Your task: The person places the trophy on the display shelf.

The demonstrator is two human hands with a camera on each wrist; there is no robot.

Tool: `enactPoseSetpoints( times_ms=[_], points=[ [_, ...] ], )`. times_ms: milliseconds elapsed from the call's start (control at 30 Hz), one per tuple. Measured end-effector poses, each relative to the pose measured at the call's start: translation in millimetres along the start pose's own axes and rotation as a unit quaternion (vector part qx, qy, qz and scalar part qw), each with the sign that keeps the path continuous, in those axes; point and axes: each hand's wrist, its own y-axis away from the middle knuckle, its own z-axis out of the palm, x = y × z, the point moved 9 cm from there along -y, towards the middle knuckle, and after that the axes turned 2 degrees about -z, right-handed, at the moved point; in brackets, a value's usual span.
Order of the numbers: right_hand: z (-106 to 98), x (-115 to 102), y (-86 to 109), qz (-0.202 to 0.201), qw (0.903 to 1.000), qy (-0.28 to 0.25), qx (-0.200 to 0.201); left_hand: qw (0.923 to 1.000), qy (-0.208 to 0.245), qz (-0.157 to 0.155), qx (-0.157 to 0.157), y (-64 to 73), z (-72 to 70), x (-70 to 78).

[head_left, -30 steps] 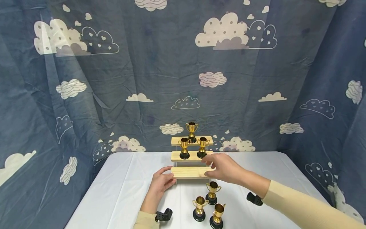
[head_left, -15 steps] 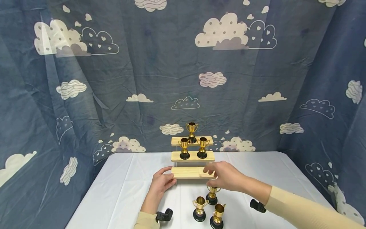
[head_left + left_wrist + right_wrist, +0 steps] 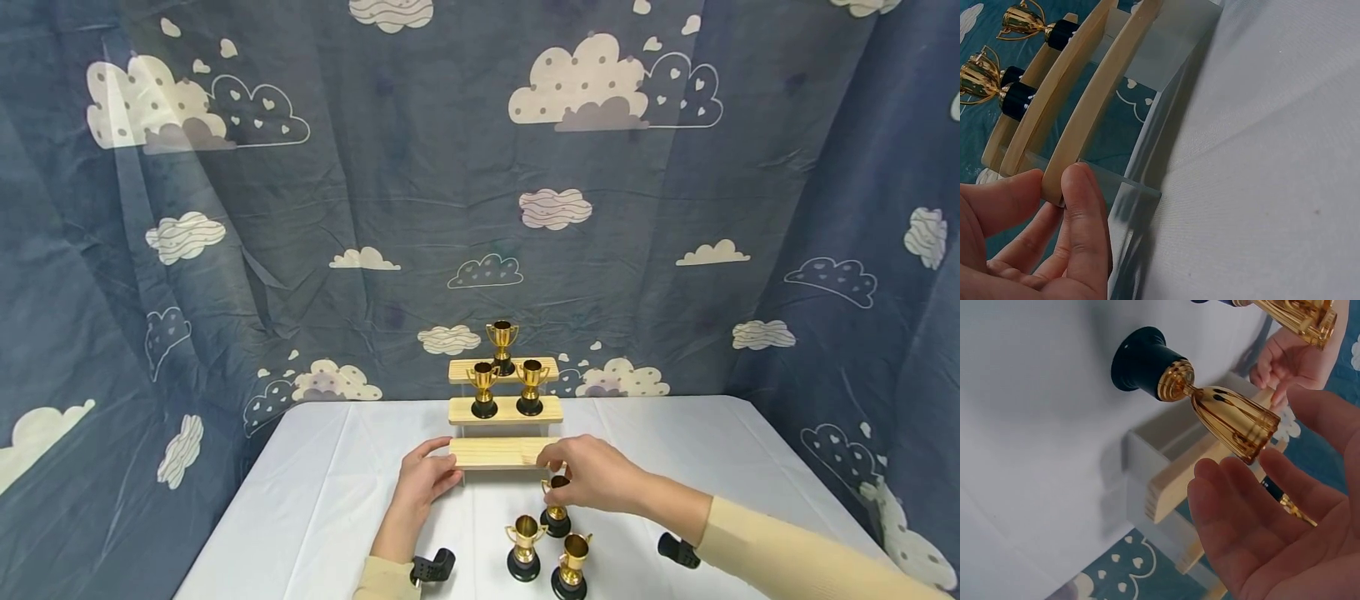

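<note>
My left hand (image 3: 422,482) pinches the left end of the lowest wooden step (image 3: 491,452) of a three-tier display stand; thumb and finger lie on its two faces in the left wrist view. My right hand (image 3: 600,477) is at a gold trophy cup (image 3: 1235,419) with a black base, standing upright on the table before the stand's right side. In the right wrist view its spread fingers and thumb lie around the cup's rim, without a visible grip. Two more trophies, one (image 3: 524,547) nearer the left and another (image 3: 572,567) in front, stand close by.
Two trophies, left (image 3: 483,389) and right (image 3: 531,387), stand on the middle step (image 3: 507,409). A single trophy (image 3: 502,345) is on the top step (image 3: 461,370). A white cloth covers the table (image 3: 337,500); a blue cloud-patterned curtain (image 3: 420,167) hangs behind.
My right hand has moved down from beside the middle and lowest steps to the nearest trophy in front of the stand. My left hand has stayed on the lowest step.
</note>
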Motion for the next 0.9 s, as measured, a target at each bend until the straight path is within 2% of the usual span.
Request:
enactPoseSetpoints(
  times_ms=[233,600,900],
  points=[
    [6.9,0.9,1.3,-0.008,0.9999,0.010,-0.001,0.9999,-0.004,0.001,0.014,-2.0,-1.2,-1.1],
    [15.1,4.3,2.9,-0.003,0.9999,0.010,-0.003,0.9999,-0.002,-0.003,0.015,-6.0,-2.4,-4.1],
    [20.7,7.7,3.3,-0.001,0.9999,-0.011,-0.006,0.9998,-0.008,0.000,0.019,-4.4,-2.7,-2.2]
  ],
)
